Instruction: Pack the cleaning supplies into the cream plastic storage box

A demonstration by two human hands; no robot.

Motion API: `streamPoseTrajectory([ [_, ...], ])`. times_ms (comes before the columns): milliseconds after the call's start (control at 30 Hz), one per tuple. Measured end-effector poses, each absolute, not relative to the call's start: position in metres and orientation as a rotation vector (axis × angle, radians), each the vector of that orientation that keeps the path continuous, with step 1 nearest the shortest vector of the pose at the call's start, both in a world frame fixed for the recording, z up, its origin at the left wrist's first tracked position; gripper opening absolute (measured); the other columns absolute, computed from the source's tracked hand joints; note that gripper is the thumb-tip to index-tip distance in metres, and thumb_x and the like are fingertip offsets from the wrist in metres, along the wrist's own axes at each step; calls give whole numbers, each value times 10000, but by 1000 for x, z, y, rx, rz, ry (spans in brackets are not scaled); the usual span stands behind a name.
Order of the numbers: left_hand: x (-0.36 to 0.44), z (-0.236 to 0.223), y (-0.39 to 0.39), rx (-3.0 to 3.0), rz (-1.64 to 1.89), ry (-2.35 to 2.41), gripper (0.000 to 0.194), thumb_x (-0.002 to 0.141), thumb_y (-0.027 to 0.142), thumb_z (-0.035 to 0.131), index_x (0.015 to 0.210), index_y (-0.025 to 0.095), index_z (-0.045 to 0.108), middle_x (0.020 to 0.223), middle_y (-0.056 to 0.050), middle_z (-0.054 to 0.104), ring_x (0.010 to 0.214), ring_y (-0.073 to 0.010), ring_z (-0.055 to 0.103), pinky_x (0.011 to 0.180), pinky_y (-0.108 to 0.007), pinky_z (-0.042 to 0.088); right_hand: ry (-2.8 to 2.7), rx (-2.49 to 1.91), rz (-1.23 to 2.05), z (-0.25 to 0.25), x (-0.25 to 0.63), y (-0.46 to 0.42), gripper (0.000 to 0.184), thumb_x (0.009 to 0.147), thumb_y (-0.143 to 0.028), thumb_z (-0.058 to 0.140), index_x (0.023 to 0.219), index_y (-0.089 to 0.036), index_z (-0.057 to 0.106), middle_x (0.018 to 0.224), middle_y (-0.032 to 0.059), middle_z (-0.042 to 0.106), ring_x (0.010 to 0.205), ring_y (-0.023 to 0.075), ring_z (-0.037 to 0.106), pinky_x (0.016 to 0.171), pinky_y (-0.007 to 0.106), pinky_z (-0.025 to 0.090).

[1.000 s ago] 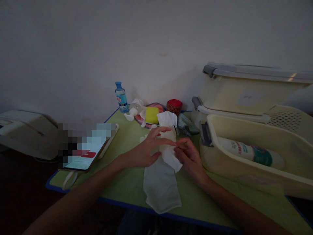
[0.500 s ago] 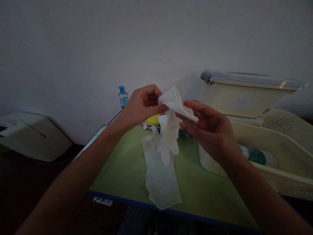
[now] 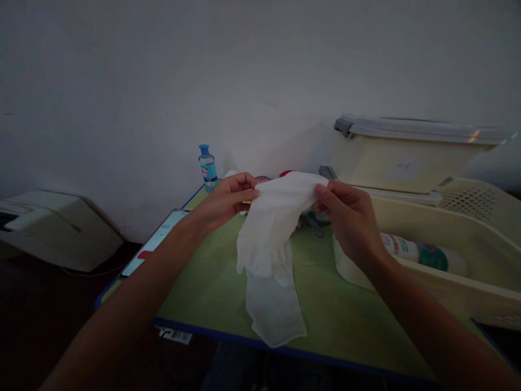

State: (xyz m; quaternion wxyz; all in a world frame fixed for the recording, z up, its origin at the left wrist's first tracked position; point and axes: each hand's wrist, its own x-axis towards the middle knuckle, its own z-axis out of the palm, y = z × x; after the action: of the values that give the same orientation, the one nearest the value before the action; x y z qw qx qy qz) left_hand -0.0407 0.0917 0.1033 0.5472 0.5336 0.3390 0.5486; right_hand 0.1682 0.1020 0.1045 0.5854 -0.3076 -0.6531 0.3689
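A white disposable glove (image 3: 268, 222) hangs between my two hands, its fingers drooping downward. My left hand (image 3: 230, 198) pinches one side of its cuff between thumb and fingers. The other side of the cuff is pinched by my right hand (image 3: 345, 209), so the opening is drawn out wide. Beneath it, a second white glove (image 3: 277, 320) lies flat on the green table, its upper part hidden behind the held one.
A blue-capped bottle (image 3: 208, 168) stands at the table's back left, near a phone (image 3: 157, 241). On the right, a cream basket (image 3: 358, 274) holds a white-and-green bottle (image 3: 431, 256); a lidded box (image 3: 391, 163) is behind it. Partly hidden items sit behind the glove.
The held glove's cuff, bunched and tilted before, is now stretched sideways. My right hand has shifted from fingers spread beside the cuff to pinching it, and both hands are slightly lower.
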Motion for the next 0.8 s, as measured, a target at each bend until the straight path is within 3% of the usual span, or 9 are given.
streamPoseTrajectory([
  [133,-38,103,94,1204,1306,770,247,548,179,717,649,148,494,621,64,521,523,-40,481,480,-149,377,-1448,-707,945,103,162,105,152,711,-290,639,633,-175,576,482,-64,466,420,57,389,416,199,300],
  [467,-34,114,97,1257,1392,793,265,553,132,669,729,169,474,651,61,566,531,-55,523,513,-174,399,-1439,-688,984,117,159,107,117,706,-262,657,651,-177,598,476,-63,483,400,50,397,374,174,291],
  [633,-28,134,127,1310,1510,994,248,599,97,652,805,148,524,648,40,610,561,-70,559,574,-198,426,-1346,-661,1053,128,141,125,36,727,-155,602,692,-162,610,632,-28,597,557,73,552,565,212,454],
  [800,-27,163,149,1550,1607,1089,116,642,86,625,750,126,611,660,21,634,595,-66,561,595,-184,421,-1279,-655,860,141,119,136,69,704,-107,601,682,-168,578,672,-46,576,619,68,555,683,234,473],
])
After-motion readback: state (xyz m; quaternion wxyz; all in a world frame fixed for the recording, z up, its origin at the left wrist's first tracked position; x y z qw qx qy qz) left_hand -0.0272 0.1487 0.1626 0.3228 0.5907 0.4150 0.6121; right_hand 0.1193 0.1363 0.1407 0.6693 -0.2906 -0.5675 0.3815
